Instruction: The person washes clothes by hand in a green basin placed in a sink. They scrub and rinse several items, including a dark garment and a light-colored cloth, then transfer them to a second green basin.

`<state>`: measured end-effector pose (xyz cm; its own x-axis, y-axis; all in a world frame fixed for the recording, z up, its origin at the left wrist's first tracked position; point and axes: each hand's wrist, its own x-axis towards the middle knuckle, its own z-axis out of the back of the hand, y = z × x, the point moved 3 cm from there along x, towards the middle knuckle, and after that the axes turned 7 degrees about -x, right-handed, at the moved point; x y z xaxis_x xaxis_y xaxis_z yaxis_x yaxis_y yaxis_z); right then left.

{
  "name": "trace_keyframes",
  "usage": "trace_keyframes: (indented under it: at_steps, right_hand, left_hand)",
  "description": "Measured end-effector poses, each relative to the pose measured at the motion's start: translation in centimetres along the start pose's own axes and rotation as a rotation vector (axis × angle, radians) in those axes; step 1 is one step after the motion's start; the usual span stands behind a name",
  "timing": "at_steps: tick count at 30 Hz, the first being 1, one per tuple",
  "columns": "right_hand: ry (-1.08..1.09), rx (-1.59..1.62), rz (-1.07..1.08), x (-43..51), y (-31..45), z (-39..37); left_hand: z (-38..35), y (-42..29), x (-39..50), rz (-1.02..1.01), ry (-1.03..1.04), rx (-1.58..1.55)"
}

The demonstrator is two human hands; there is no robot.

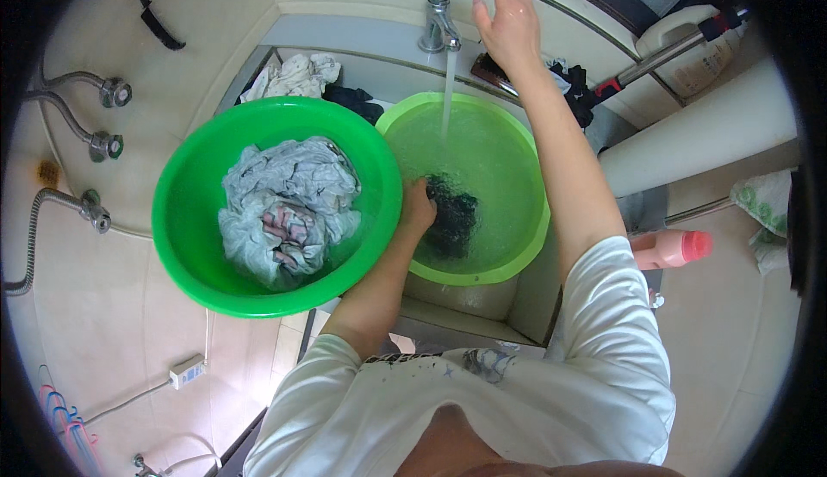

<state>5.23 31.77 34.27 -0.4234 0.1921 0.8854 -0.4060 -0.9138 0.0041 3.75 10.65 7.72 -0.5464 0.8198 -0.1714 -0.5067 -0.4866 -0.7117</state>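
My left hand (420, 206) is partly in the water of a light green plastic basin (536, 244), its fingers closed around the edge of a soaked dark cloth (452, 215). Some of those fingertips are hidden by the cloth and water. Beside the lever of a chrome faucet (438, 22), my right hand (512, 22) is raised, wet, with its fingers apart and nothing in it. Water runs from the spout into the basin. Left of it, a darker green basin (187, 231) holds wet, crumpled light grey-blue fabric (291, 186) with a pink patterned patch.
Behind the basins lie white cloth (297, 76) and dark cloth (352, 101). A brown brush (492, 71) rests near the faucet. To the right are a metal pole (665, 54), a thick white pipe (704, 131) and a pink bottle (669, 248). Valves (115, 92) project from the left wall.
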Motion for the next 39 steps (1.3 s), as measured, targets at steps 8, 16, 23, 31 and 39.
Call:
trace_keyframes:
  at_steps: [8, 16, 23, 31, 39]
  right_hand:
    - [0.543, -0.100, -0.111, -9.1, -1.3, -4.0]
    - [0.105, 0.043, 0.069, -2.6, -0.3, -2.4]
    - [0.545, -0.078, -0.366, -7.0, -1.6, -4.6]
    - [0.356, -0.098, -0.061, -1.0, -1.0, -2.5]
    - [0.320, 0.073, -0.159, -3.8, -0.2, -2.1]
  left_hand:
    - [1.1, -0.3, -0.3, -0.082, -0.187, -0.267]
    - [-1.0, 1.1, 1.1, -0.029, -0.130, -0.284]
    - [-0.1, 1.4, 1.6, -0.046, -0.281, -0.480]
    - [0.8, 0.0, 0.9, -0.066, -0.180, -0.402]
    - [-0.5, 0.4, 0.8, -0.166, -0.099, -0.319]
